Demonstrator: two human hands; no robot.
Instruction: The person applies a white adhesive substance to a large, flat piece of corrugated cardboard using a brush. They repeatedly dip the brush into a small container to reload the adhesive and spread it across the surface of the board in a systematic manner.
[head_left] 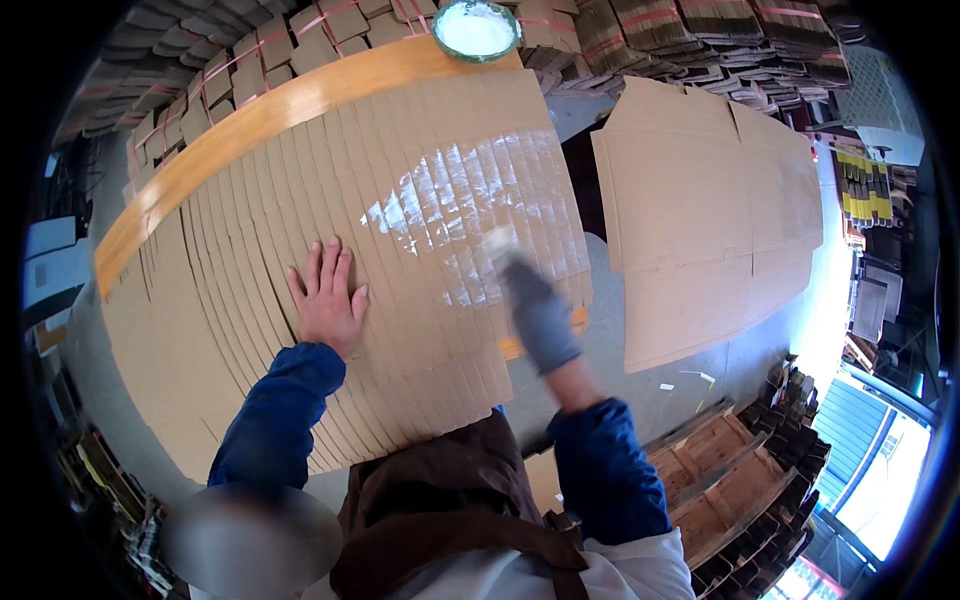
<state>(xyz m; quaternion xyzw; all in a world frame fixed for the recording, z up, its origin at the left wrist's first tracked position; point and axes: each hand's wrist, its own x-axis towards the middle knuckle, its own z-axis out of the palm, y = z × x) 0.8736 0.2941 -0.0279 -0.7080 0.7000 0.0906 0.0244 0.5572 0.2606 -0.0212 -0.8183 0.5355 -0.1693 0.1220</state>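
Observation:
Overlapping brown cardboard sheets (290, 190) lie fanned out in front of me, their edges stepped in rows. My left hand (331, 305), bare, presses flat on them with its fingers stretched out. My right hand (540, 312), in a grey glove and smeared by motion, is closed around a brush (497, 243); only its blurred whitish tip shows. Wet white paste (470, 195) covers the upper right part of the sheets in broken streaks, just beyond the brush. At the far edge stands a green-rimmed bowl (477, 32) of white paste.
Along the far side of the sheets runs a wooden board (290, 112). To the right lies a stack of larger cardboard sheets (710, 200). Strapped cardboard bundles (690, 30) are piled at the back. A wooden pallet (715, 455) rests on the floor at the lower right.

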